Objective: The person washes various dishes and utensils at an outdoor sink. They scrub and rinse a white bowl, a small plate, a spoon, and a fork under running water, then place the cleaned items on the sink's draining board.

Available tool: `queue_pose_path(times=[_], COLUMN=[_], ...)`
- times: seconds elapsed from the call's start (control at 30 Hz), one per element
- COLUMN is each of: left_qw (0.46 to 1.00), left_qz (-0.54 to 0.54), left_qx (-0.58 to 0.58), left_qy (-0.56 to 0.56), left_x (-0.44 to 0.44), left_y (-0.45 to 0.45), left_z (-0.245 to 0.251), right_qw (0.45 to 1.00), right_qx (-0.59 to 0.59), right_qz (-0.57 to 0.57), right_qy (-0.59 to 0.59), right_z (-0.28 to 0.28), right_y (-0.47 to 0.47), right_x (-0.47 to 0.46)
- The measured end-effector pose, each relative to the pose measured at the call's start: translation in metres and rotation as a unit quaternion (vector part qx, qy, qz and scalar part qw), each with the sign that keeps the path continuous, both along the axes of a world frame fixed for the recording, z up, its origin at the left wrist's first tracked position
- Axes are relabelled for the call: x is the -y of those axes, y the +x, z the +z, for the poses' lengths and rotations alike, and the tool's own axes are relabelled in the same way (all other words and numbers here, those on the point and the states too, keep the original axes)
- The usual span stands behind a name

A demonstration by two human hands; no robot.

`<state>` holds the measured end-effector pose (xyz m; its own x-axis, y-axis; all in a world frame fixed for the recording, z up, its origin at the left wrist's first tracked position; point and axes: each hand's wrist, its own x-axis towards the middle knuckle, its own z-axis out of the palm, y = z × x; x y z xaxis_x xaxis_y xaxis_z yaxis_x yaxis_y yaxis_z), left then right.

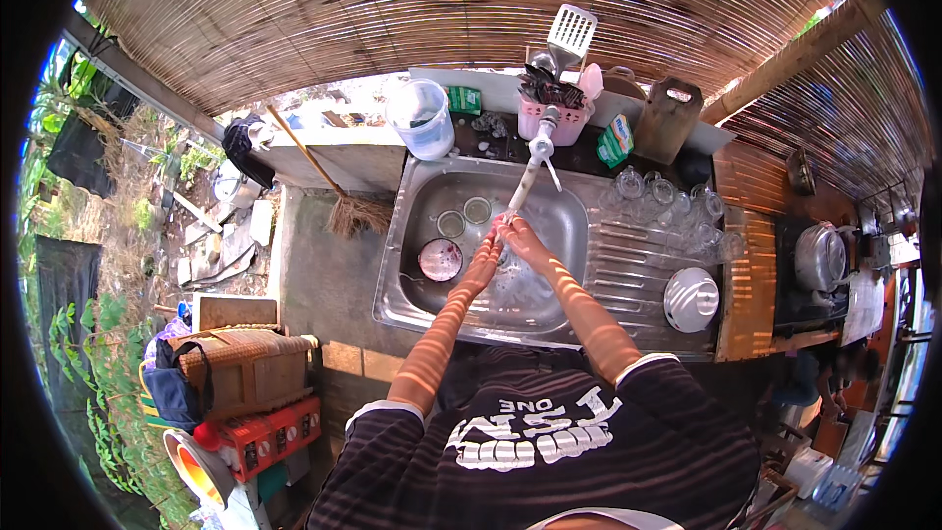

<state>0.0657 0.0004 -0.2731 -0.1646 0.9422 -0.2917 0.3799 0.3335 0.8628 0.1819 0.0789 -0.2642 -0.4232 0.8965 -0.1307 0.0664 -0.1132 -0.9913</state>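
My left hand [483, 259] and my right hand [521, 240] meet over the stainless steel sink basin [548, 291], at the lower end of a pale tube or hose [522, 188] hanging from the tap [542, 147]. The fingers overlap there, and whether anything is held between them cannot be made out. Left of my hands, two drinking glasses [464, 218] stand in the basin. Nearer to me is a round bowl or cup [440, 260] with whitish, foamy contents.
Several clear glass cups [662, 195] and an overturned white bowl [691, 299] occupy the ribbed drainboard [625, 265]. Behind the sink are a plastic bucket [420, 120], a pink utensil basket [552, 121] and a wooden cutting board [668, 120]. A kettle [820, 258] sits right; another person [831, 383] is beyond.
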Motion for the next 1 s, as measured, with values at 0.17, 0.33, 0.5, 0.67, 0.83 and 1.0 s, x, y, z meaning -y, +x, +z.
queue_pose_path(times=[0.17,0.33,0.5,0.67,0.83,1.0], left_qw=[0.996,0.991,0.997,0.988,0.995,0.989], left_qz=[-0.006,0.064,0.019,-0.028,-0.026,-0.101], left_qx=[0.045,0.108,0.05,0.017,-0.036,-0.03], left_qy=[-0.077,-0.04,-0.064,-0.148,0.093,0.102], left_x=[-0.006,-0.004,-0.001,-0.002,-0.004,-0.033], left_y=[0.006,0.012,0.003,-0.005,0.007,0.022], left_z=[0.03,-0.008,0.002,0.03,-0.033,-0.008], right_qw=[0.971,0.985,0.914,0.992,0.993,0.981], right_qx=[-0.116,-0.107,-0.258,-0.038,-0.029,-0.032], right_qz=[-0.063,-0.058,-0.11,0.004,0.076,-0.113], right_qy=[-0.197,-0.123,-0.292,-0.118,-0.083,-0.154], right_z=[0.002,0.01,0.015,0.012,0.032,0.02], right_y=[-0.017,-0.022,-0.029,-0.022,0.009,0.022], right_x=[0.001,0.001,-0.001,-0.004,0.005,0.0])
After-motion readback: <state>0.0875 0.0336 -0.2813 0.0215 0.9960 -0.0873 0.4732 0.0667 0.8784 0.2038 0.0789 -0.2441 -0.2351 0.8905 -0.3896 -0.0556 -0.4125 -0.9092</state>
